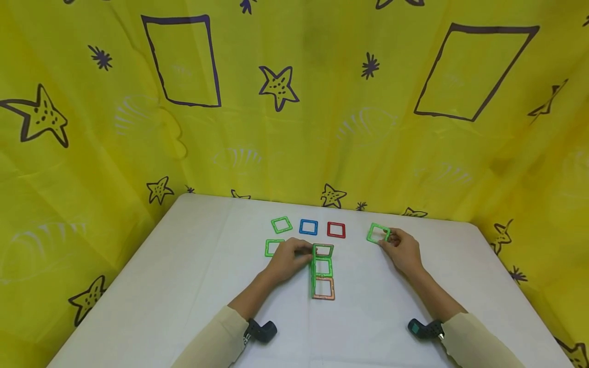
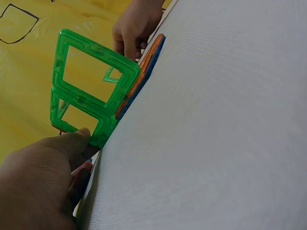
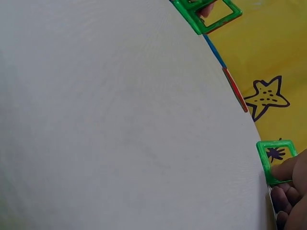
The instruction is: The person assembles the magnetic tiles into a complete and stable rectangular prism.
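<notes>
My left hand [image 1: 287,260] pinches the far end of a small structure of square magnetic tiles. In the left wrist view, its thumb lies on the lower of two green upright tiles [image 2: 98,52], joined edge to edge. An orange tile [image 2: 144,67] lies low beside them. From the head view, the structure has an orange tile [image 1: 324,298] at the near end, a green tile [image 1: 331,267] in the middle and a brownish tile [image 1: 324,245] at the far end. Over at the right, my right hand [image 1: 405,251] pinches a loose green square tile [image 1: 369,233] by its edge.
Behind the structure lie a green tile [image 1: 275,220], a blue tile [image 1: 309,233] and a red tile [image 1: 336,236]. Another green tile [image 1: 267,248] is partly covered by my left hand. The white table [image 1: 184,286] meets a yellow patterned curtain [image 1: 294,138] at the back and sides.
</notes>
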Demonstrator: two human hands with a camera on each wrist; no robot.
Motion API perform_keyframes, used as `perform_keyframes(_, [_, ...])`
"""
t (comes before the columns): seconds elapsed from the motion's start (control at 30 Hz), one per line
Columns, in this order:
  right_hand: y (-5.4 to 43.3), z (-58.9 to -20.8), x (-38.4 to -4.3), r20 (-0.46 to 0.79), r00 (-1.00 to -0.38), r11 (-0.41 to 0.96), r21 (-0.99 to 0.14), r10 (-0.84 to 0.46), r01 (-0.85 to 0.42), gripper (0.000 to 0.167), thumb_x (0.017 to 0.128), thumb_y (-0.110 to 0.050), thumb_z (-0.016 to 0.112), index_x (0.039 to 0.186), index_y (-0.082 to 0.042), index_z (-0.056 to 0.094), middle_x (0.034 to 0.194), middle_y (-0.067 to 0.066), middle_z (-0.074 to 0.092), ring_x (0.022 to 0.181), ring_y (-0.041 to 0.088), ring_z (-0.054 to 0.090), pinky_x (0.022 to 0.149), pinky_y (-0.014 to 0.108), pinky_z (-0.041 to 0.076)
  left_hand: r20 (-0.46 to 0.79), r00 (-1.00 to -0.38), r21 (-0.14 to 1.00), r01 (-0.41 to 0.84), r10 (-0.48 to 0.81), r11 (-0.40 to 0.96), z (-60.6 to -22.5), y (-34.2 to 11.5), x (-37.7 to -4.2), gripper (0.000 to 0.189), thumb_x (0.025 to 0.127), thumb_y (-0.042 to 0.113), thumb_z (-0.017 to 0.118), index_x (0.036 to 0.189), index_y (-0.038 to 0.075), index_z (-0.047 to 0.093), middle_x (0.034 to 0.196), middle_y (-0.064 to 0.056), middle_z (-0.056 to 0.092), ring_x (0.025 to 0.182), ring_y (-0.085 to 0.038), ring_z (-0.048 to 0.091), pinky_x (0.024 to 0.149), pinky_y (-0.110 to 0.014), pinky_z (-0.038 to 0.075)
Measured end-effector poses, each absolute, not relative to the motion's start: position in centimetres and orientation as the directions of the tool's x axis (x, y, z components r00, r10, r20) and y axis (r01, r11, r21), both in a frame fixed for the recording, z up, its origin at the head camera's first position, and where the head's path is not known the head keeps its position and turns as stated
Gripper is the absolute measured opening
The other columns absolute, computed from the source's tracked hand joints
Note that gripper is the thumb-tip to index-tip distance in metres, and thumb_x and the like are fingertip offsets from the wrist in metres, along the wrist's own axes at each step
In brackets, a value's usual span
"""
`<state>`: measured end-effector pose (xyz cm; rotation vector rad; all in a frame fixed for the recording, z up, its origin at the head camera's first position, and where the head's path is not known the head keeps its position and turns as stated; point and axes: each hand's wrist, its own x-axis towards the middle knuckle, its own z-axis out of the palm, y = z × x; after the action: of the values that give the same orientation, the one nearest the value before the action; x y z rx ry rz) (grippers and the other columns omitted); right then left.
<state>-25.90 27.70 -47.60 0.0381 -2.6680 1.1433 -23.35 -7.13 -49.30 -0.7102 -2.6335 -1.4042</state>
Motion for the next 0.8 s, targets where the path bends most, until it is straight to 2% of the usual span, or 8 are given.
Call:
perform_keyframes(0.2, [27.53, -47.39, -25.78, 0.240, -0.969, 0.693, -0.709, 0.062, -0.132, 0.033, 0.100, -0.005, 0.068, 0.127, 0.014, 0.065, 0.107, 0.025, 0.071, 0.096, 0.034, 0.064, 0.073, 0.025, 0.049, 0.271, -0.892, 0.763, 0.428, 0.361, 0.485, -49.35, -7.17, -23.42, 0.024, 0.099, 0.012, 0.075, 0.122, 0.006, 0.076, 0.116, -0.001, 0.071, 0.110, -0.016, 0.064, 0.099, -0.039, 0.052])
perform_keyframes(0.43, [27.28, -47.28, -25.59, 0.243, -0.968, 0.667, -0.732, 0.061, -0.142, 0.027, 0.102, -0.003, 0.063, 0.124, 0.012, 0.067, 0.107, 0.025, 0.072, 0.085, 0.025, 0.065, 0.065, 0.017, 0.049, 0.266, -0.893, 0.764, 0.424, 0.362, 0.487, -49.37, -7.21, -23.46, 0.025, 0.099, 0.013, 0.075, 0.123, 0.006, 0.076, 0.116, 0.000, 0.072, 0.110, -0.016, 0.064, 0.100, -0.039, 0.052])
perform_keyframes(0.63, [27.02, -47.20, -25.37, 0.236, -0.971, 0.642, -0.752, 0.046, -0.152, 0.025, 0.105, -0.002, 0.059, 0.124, 0.011, 0.068, 0.108, 0.024, 0.073, 0.081, 0.020, 0.068, 0.065, 0.017, 0.051, 0.274, -0.889, 0.766, 0.432, 0.366, 0.475, -49.39, -7.22, -23.54, 0.025, 0.099, 0.012, 0.075, 0.122, 0.006, 0.076, 0.116, -0.001, 0.072, 0.110, -0.015, 0.066, 0.099, -0.038, 0.053])
perform_keyframes(0.8, [26.80, -47.12, -25.06, 0.224, -0.974, 0.627, -0.764, 0.034, -0.153, 0.022, 0.105, -0.002, 0.060, 0.122, 0.009, 0.070, 0.101, 0.019, 0.074, 0.081, 0.021, 0.068, 0.060, 0.019, 0.051, 0.262, -0.893, 0.776, 0.420, 0.367, 0.470, -49.59, -7.20, -23.57, 0.025, 0.099, 0.013, 0.076, 0.123, 0.007, 0.076, 0.117, 0.001, 0.072, 0.110, -0.014, 0.064, 0.100, -0.037, 0.052])
